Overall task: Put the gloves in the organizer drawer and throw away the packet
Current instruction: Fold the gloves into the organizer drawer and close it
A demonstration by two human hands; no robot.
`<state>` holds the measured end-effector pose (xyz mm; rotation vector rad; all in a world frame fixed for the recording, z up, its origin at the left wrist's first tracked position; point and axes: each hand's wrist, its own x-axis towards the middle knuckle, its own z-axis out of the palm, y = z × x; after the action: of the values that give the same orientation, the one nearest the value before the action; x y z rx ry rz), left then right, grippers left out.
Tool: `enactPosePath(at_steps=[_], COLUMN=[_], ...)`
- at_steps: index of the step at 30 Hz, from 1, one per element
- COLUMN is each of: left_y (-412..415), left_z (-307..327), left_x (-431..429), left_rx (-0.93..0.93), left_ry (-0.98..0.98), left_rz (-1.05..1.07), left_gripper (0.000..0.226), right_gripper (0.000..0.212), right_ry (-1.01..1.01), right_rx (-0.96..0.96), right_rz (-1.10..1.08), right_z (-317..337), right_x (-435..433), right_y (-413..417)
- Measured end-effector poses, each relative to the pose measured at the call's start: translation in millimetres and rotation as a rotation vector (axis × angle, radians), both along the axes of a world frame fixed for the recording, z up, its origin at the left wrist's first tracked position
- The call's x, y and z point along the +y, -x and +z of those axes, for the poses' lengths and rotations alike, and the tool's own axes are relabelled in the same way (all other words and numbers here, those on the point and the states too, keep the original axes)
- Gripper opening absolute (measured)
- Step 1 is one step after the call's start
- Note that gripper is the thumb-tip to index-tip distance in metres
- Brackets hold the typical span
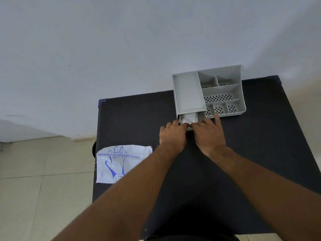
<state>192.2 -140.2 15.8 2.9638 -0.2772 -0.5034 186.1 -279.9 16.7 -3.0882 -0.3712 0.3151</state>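
A grey plastic organizer [189,91] with several compartments stands at the far right of the black table [260,145]. Its small drawer [201,117] is pulled partly out at the front left, and a wad of clear gloves [188,118] lies inside it. My left hand [172,134] and my right hand [208,133] rest side by side against the drawer's front edge, fingertips curled over it and touching the gloves. The drawer front is hidden behind my hands. The flat white glove packet [119,164] with blue print lies at the table's left edge, apart from both hands.
The table is backed against a pale wall [121,49]. Beige floor tiles [34,171] show to the left. The packet slightly overhangs the table's left edge. Open black tabletop lies between the packet and the organizer.
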Motion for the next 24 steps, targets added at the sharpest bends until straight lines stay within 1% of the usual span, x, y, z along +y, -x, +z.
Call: enactPosePath(at_steps=[5, 9, 11, 16, 18, 19, 24], left_y=[-2.0, -5.7, -6.1, -5.0, -4.7, -4.5, -8.4], left_z=[1.0, 0.9, 1.6, 4.4, 4.3, 3.5, 0.7], left_x=[3.9, 5.6, 5.4, 3.0, 1.7, 1.0, -0.4], left_rx=[-0.168, -0.163, -0.161, -0.197, -0.177, -0.152, 0.092], left_ry=[-0.005, 0.019, 0.048, 0.112, 0.117, 0.11, 0.023], left_rz=[0.024, 0.014, 0.009, 0.071, 0.086, 0.077, 0.035], left_gripper=[0.032, 0.032, 0.032, 0.033, 0.036, 0.038, 0.052], right_gripper=[0.031, 0.029, 0.035, 0.055, 0.058, 0.056, 0.032], right_ry=[-0.037, -0.062, -0.083, -0.057, -0.019, 0.001, 0.041], right_rx=[-0.061, -0.148, -0.181, -0.157, -0.133, -0.123, -0.124], right_rz=[-0.018, -0.027, -0.041, -0.004, 0.013, 0.018, 0.007], right_z=[-0.9, -7.3, -9.1, -8.5, -7.4, -7.4, -8.1], right_x=[-0.4, -1.8, -2.5, -3.1, -2.0, -0.8, 6.0], right_y=[-5.5, -9.5, -10.0, -8.5, -8.5, -8.4, -9.0])
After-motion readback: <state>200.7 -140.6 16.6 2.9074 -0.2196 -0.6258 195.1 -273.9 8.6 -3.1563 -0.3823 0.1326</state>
